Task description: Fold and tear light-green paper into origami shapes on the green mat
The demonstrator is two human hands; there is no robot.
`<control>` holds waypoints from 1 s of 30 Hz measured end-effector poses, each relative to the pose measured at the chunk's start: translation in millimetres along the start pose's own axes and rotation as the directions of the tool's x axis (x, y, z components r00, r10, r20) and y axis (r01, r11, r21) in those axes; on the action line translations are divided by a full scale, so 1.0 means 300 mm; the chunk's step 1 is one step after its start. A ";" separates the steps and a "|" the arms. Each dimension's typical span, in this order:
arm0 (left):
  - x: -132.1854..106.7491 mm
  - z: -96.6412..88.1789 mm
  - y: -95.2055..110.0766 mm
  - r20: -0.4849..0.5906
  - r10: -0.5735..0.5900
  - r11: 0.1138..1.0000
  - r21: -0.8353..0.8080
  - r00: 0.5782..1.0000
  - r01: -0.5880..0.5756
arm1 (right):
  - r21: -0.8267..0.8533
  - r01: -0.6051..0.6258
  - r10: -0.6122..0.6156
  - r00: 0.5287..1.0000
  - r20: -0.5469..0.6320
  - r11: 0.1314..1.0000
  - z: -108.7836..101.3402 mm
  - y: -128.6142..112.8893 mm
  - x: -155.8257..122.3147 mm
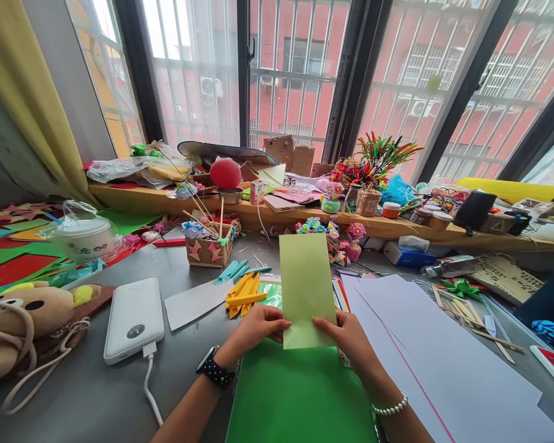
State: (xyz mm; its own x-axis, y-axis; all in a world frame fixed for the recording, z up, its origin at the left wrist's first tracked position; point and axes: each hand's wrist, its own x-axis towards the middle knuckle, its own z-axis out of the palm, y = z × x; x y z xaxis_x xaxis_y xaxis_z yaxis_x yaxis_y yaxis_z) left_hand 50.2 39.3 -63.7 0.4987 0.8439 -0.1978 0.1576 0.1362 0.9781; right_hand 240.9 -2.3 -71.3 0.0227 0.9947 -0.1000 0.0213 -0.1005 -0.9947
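A light green rectangle of paper (306,283) is held upright between my two hands, its long side running up and down. My left hand (265,321) pinches the lower left edge with thumb and fingers. At the lower right edge, my right hand (344,332) grips the sheet, thumb in front and fingers mostly hidden behind it. Below the paper lies a dark green sheet or folder (300,397) on the grey desk. Left of my hands sit folded yellow-orange paper strips (244,295) and folded light blue strips (236,271), beside a white sheet (196,303).
A white power bank (135,320) with a plugged-in cable lies left. Large white sheets (425,338) spread on the right. A cardboard box of sticks (210,246) stands behind. Crafts and jars line the wooden sill (253,215). A plush toy (23,314) and lidded cup (84,237) are far left.
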 end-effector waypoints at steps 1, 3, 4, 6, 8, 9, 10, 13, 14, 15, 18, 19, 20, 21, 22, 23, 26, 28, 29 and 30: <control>0.001 -0.001 0.000 0.002 -0.001 1.000 -0.002 1.000 0.001 | 0.010 -0.014 0.014 1.000 0.014 1.000 -0.003 -0.004 -0.001; 0.004 -0.005 -0.001 -0.001 -0.001 1.000 -0.004 1.000 0.001 | 0.023 -0.045 0.044 0.998 0.046 0.999 -0.011 -0.011 -0.001; 0.005 -0.007 -0.003 -0.003 0.000 1.000 -0.006 1.000 0.000 | 0.030 -0.054 0.052 0.997 0.063 0.998 -0.016 -0.014 -0.001; 0.009 -0.013 -0.005 -0.011 0.004 1.000 -0.014 1.000 -0.004 | 0.047 -0.064 0.060 0.993 0.099 0.997 -0.028 -0.019 0.000; 0.012 -0.018 -0.006 -0.027 0.003 1.000 -0.022 1.000 -0.004 | 0.067 -0.068 0.060 0.990 0.124 0.995 -0.037 -0.020 0.003; 0.013 -0.020 -0.005 -0.035 0.003 1.000 -0.025 0.999 -0.004 | 0.076 -0.069 0.060 0.990 0.125 0.995 -0.040 -0.019 0.005; 0.013 -0.020 -0.005 -0.045 0.005 1.000 -0.027 0.999 -0.006 | 0.081 -0.068 0.058 0.992 0.116 0.994 -0.042 -0.017 0.007; 0.015 -0.020 -0.005 -0.075 0.013 0.999 -0.031 0.997 -0.015 | 0.074 -0.042 0.038 0.998 0.053 0.996 -0.042 -0.005 0.015; 0.015 -0.020 -0.006 -0.089 0.016 0.999 -0.032 0.996 -0.019 | 0.057 -0.027 0.026 0.999 0.024 0.998 -0.040 0.000 0.018; 0.016 -0.020 -0.007 -0.102 0.019 0.999 -0.032 0.995 -0.022 | 0.029 -0.006 0.006 1.000 -0.009 1.000 -0.039 0.005 0.020; 0.016 -0.022 -0.009 -0.108 0.007 0.999 -0.037 0.994 -0.011 | -0.063 0.049 -0.054 0.995 -0.078 0.997 -0.035 0.013 0.024; 0.014 -0.023 -0.008 -0.093 -0.007 0.999 -0.042 0.996 0.003 | -0.078 0.056 -0.062 0.995 -0.077 0.995 -0.034 0.013 0.023; 0.013 -0.024 -0.006 -0.075 -0.022 0.999 -0.049 0.997 0.019 | -0.077 0.057 -0.062 0.996 -0.067 0.995 -0.033 0.011 0.022; 0.011 -0.025 -0.005 -0.060 -0.033 0.998 -0.059 0.998 0.030 | -0.067 0.054 -0.058 0.997 -0.055 0.996 -0.033 0.009 0.020; 0.010 -0.026 -0.003 -0.054 -0.038 0.997 -0.074 0.998 0.034 | -0.056 0.049 -0.051 0.998 -0.044 0.997 -0.032 0.006 0.018; 0.009 -0.027 -0.002 -0.059 -0.035 0.995 -0.092 0.998 0.030 | -0.047 0.044 -0.046 0.998 -0.038 0.998 -0.032 0.003 0.017; 0.007 -0.029 -0.002 -0.111 0.000 0.989 -0.144 0.994 -0.016 | -0.033 0.017 -0.017 1.000 -0.005 0.999 -0.033 -0.003 0.014; 0.008 -0.030 -0.004 -0.150 0.018 0.988 -0.152 0.989 -0.041 | -0.033 -0.011 0.012 0.999 0.048 0.999 -0.034 -0.002 0.015; 0.008 -0.030 -0.005 -0.171 0.022 0.988 -0.149 0.985 -0.048 | -0.035 -0.019 0.021 0.997 0.069 0.999 -0.035 -0.001 0.017; 0.008 -0.029 -0.005 -0.196 0.025 0.988 -0.143 0.980 -0.054 | -0.039 -0.021 0.024 0.997 0.078 0.999 -0.036 0.001 0.019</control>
State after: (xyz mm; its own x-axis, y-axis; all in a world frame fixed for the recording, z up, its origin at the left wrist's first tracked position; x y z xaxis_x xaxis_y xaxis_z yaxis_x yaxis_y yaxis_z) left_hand 43.6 45.6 -65.1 0.3261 0.9322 -0.1570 0.0067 0.1638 0.9865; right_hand 251.7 3.0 -72.0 -0.0552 0.9905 -0.1258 0.0596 -0.1225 -0.9907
